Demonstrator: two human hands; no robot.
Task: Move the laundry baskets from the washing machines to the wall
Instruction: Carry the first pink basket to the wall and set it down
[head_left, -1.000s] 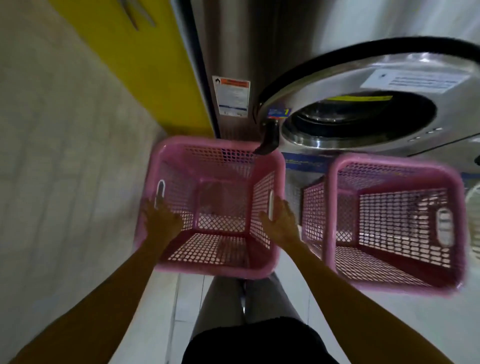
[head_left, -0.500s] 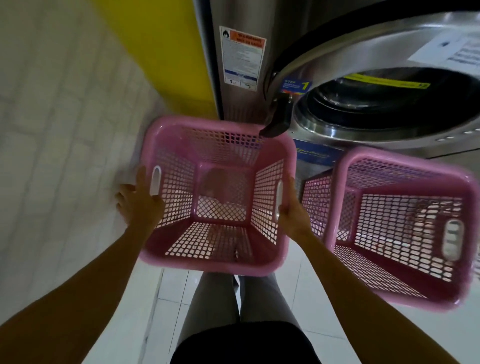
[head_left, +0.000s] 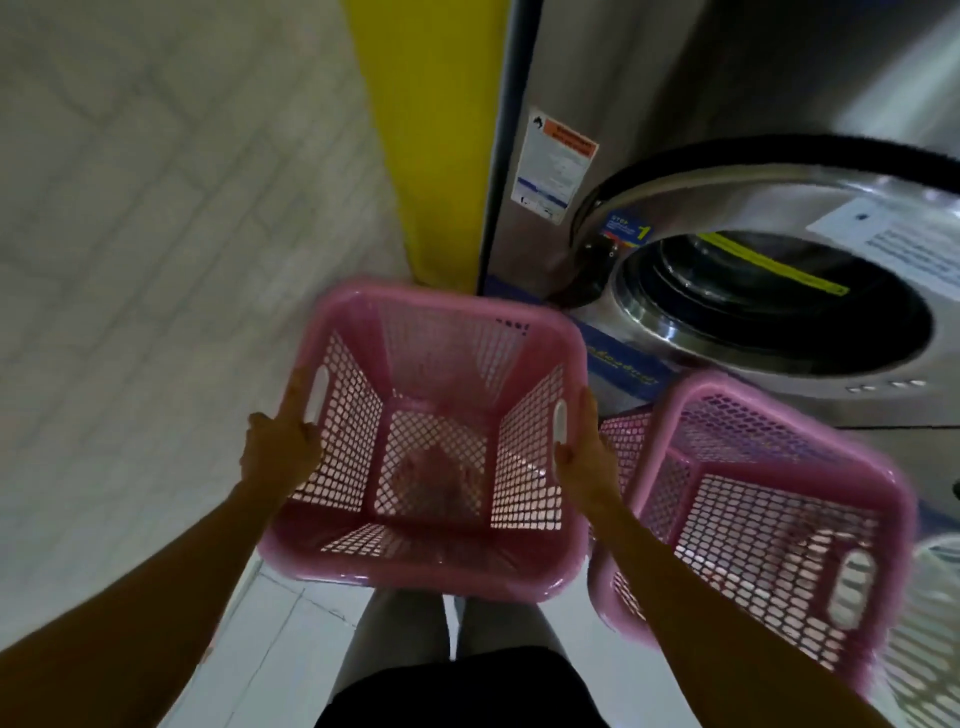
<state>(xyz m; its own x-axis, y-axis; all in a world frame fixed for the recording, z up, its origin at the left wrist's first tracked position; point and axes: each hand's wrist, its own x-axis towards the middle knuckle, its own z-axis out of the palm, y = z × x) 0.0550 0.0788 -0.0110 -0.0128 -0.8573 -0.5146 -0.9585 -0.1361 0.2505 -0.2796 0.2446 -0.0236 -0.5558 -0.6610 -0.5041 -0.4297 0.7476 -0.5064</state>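
An empty pink mesh laundry basket (head_left: 415, 322) hangs in the air in front of me, above my legs. My left hand (head_left: 280, 447) grips its left side by the handle slot. My right hand (head_left: 584, 452) grips the right side at the other slot. A second pink basket (head_left: 779, 405) stands on the floor to the right, tilted in view, close beside the held one and just under the steel washing machine (head_left: 727, 130). The pale tiled wall (head_left: 156, 234) runs along my left.
The washing machine's round door (head_left: 779, 306) faces me at upper right. A yellow panel (head_left: 431, 130) stands between machine and wall. A white mesh basket (head_left: 930, 623) shows at the right edge. White floor tiles (head_left: 260, 649) lie under my legs.
The held basket has risen off the floor and come a little toward me and away from the machine. My view has tilted up, showing more of the yellow panel.
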